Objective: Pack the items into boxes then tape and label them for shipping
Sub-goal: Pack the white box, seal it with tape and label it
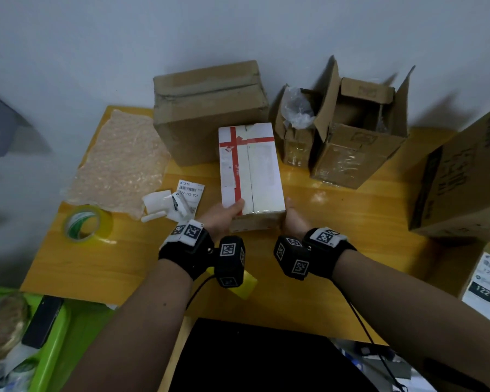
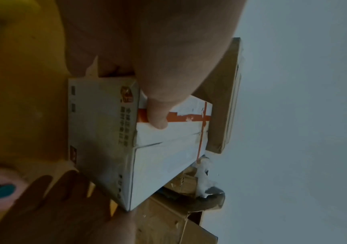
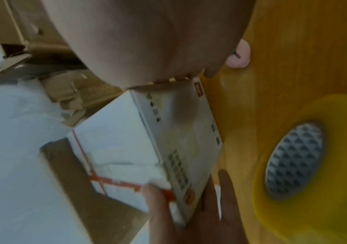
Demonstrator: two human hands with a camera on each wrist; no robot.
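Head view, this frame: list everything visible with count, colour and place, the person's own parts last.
white box: 1, white with red tape cross, table centre, held at near end
closed carton: 1, brown, behind the white box
open cartons: 2, brown, back right; the smaller one holds clear plastic
large carton: 1, brown, far right
labelled parcel: 1, white label, right edge
bubble wrap: 1 sheet, clear, back left
tape roll: 1, yellowish, left
shipping label: 1, white, beside paper scraps
table: 1, yellow wood
left hand: thumb on box top
right hand: against box's right side

White red-taped box (image 1: 251,172), shut; flat on table (image 1: 337,222)
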